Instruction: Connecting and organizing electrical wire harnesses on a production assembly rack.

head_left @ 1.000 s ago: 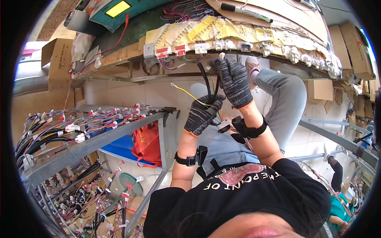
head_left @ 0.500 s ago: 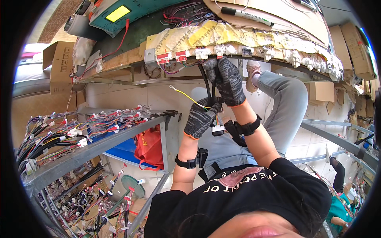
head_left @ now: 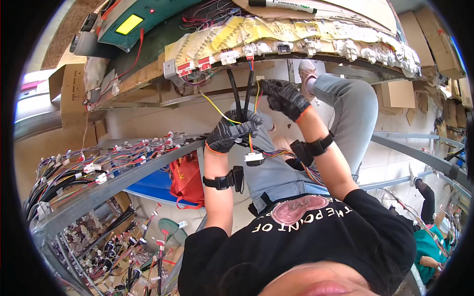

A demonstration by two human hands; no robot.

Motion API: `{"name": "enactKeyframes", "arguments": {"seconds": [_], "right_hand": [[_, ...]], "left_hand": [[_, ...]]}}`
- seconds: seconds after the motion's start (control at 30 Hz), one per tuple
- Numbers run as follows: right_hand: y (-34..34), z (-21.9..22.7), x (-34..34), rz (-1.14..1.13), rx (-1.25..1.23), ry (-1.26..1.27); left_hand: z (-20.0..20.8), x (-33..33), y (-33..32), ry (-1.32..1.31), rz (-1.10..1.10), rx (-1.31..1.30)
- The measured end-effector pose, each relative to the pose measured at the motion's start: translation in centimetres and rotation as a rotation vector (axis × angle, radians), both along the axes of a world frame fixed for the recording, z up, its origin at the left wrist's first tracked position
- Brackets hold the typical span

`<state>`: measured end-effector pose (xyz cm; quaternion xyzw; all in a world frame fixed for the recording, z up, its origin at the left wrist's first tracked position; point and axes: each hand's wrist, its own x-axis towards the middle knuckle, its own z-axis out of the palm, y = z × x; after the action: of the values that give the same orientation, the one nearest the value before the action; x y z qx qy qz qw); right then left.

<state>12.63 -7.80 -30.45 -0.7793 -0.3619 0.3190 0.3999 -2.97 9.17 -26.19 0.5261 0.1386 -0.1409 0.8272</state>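
My left hand (head_left: 233, 129), in a dark grey knit glove, is closed around a wire harness below the board edge. Two black-sleeved cables (head_left: 235, 93) of that harness run up to a white connector (head_left: 228, 57) and a red connector (head_left: 250, 51) in the edge row. A yellow wire (head_left: 213, 105) with a small terminal sticks out to the left. Below the hand hang a white connector (head_left: 254, 158) and a bundle of coloured wires. My right hand (head_left: 286, 97), gloved too, pinches thin yellow and red wires (head_left: 257, 93) ending in a small pale connector (head_left: 260, 78).
A green tester (head_left: 127, 24) with a lit screen stands on the bench at the far left. A marker (head_left: 282, 6) lies on cardboard. Left of me, a metal rack (head_left: 123, 173) carries many harnesses. A red bag (head_left: 186, 181) hangs beside it; another person's arm (head_left: 430, 261) shows at the right.
My right hand has come away from the connector row, moving down and right to the thin wires. The red connector now shows seated in the row. My left hand still grips the harness.
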Motion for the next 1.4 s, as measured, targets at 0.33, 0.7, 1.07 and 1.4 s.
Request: {"name": "enactKeyframes", "arguments": {"seconds": [0.33, 0.7, 1.07, 1.4], "right_hand": [[0.6, 2.3, -1.8, -0.189, 0.986, 1.052], [1.4, 7.6, -1.4, -0.996, 0.611, 0.426], [0.4, 7.5, -0.4, -0.880, 0.593, 0.467], [0.4, 8.4, 1.0, -0.837, 0.592, 0.654]], "left_hand": [[-1.4, 0.2, 0.1, -0.079, 0.036, 0.056], [-7.4, -3.4, -2.5, -0.077, 1.008, -0.114], [-6.6, -7.6, -13.3, 0.058, 0.347, 0.188], [-7.3, -1.3, -17.9, -1.039, -0.355, 1.186]]}}
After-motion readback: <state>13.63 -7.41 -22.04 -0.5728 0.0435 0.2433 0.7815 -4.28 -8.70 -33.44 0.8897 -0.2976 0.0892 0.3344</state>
